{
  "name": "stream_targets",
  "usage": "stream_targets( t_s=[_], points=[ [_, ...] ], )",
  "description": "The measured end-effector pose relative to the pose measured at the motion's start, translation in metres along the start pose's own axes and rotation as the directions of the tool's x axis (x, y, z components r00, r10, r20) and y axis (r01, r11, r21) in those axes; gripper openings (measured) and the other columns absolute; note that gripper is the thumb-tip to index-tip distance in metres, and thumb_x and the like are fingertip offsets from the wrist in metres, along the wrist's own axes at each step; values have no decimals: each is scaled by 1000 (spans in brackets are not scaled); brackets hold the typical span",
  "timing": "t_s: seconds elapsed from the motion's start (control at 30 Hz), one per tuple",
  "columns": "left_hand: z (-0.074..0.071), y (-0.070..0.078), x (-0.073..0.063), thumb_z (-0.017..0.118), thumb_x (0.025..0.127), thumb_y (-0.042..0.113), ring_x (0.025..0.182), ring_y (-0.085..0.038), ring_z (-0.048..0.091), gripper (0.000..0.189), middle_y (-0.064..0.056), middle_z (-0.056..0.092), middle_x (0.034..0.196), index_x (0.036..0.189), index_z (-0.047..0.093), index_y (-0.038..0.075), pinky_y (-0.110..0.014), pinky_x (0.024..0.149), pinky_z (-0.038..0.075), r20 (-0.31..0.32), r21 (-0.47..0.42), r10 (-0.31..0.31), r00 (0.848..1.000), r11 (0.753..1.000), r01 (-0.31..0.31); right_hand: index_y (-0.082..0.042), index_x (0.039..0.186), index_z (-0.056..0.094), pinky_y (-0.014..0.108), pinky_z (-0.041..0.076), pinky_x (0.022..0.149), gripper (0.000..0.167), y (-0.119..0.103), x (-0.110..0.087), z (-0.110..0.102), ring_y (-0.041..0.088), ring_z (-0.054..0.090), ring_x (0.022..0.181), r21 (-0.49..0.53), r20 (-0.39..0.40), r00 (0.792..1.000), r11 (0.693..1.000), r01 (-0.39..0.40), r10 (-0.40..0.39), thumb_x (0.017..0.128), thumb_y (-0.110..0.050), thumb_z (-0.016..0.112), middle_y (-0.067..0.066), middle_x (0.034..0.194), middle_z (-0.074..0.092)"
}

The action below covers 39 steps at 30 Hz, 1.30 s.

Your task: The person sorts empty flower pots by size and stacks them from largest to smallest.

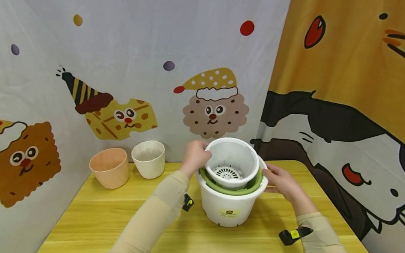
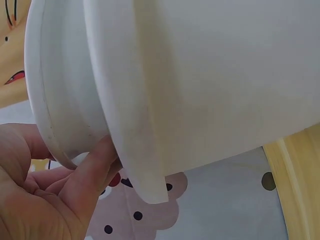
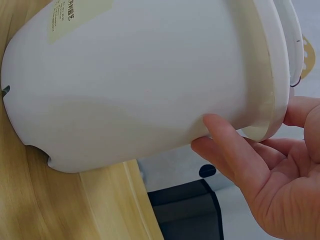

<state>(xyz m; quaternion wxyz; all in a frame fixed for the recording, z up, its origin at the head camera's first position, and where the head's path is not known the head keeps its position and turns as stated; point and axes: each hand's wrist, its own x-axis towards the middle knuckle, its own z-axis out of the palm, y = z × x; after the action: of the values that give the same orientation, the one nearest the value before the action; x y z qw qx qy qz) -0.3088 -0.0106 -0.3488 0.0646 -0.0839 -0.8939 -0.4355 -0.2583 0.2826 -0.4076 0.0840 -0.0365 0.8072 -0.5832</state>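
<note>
A large white flowerpot [image 1: 213, 206] with a small yellow label stands on the table. A green pot [image 1: 235, 192] is nested in it, and a smaller white flowerpot [image 1: 218, 156] with a slotted bottom sits tilted inside the green one. My left hand [image 1: 197, 157] pinches the small pot's rim [image 2: 35, 85] at its left side; the fingertips touch near the large pot's rim. At the right, my right hand [image 1: 283, 181] grips the large pot's rim, its thumb on top and fingers [image 3: 235, 150] underneath against the wall. The green pot's lower part is hidden.
A peach-coloured pot [image 1: 110, 168] and a cream pot [image 1: 148, 162] stand at the back left of the wooden table [image 1: 192, 246]. A cloth backdrop [image 1: 123, 35] with cartoon prints hangs behind and to the right.
</note>
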Motion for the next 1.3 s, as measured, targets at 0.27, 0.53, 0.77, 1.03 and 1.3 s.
stream_targets(
  t_s=[0.27, 0.53, 0.77, 1.03, 1.3],
  points=[
    [3, -1, 3, 64, 83, 2, 95, -25, 68, 27, -11, 73, 101, 107, 74, 0, -35, 80, 57, -8, 119, 43, 999, 992, -41, 5, 154, 20, 39, 58, 82, 64, 0, 0, 0, 31, 63, 108, 1, -2, 1000, 1000, -6, 6, 106, -28, 45, 35, 144, 39],
    [3, 0, 5, 58, 84, -4, 95, -26, 67, 34, -15, 72, 107, 115, 72, -2, -35, 75, 58, 7, 78, 25, 1000, 997, -26, 3, 155, 21, 39, 58, 83, 64, 1, 0, 1, 30, 64, 107, -8, -2, 1000, 1000, -3, 3, 106, -30, 45, 33, 144, 39],
    [-4, -5, 6, 56, 84, -6, 98, -27, 66, 35, -14, 72, 108, 113, 73, 0, -37, 84, 56, -32, 72, 31, 999, 997, -29, 2, 155, 22, 40, 58, 82, 63, 1, 0, 2, 30, 63, 107, -8, -4, 1000, 1000, 0, 0, 106, -31, 45, 32, 145, 40],
    [-13, -4, 3, 60, 86, 0, 96, -26, 65, 30, -11, 71, 103, 114, 72, 1, -37, 82, 55, -20, 47, 23, 1000, 999, -22, 2, 155, 22, 41, 58, 84, 62, 1, 1, -1, 29, 64, 107, 0, -3, 1000, 1000, -3, 3, 106, -30, 45, 33, 144, 40],
    [-14, -5, -2, 62, 89, 7, 100, -27, 65, 30, -11, 71, 106, 117, 70, 2, -40, 87, 54, -3, 53, 14, 1000, 998, -14, 3, 155, 22, 41, 58, 84, 62, 2, 2, -1, 28, 64, 106, 7, 6, 1000, 1000, 1, -1, 107, -29, 44, 33, 142, 42]
  ],
)
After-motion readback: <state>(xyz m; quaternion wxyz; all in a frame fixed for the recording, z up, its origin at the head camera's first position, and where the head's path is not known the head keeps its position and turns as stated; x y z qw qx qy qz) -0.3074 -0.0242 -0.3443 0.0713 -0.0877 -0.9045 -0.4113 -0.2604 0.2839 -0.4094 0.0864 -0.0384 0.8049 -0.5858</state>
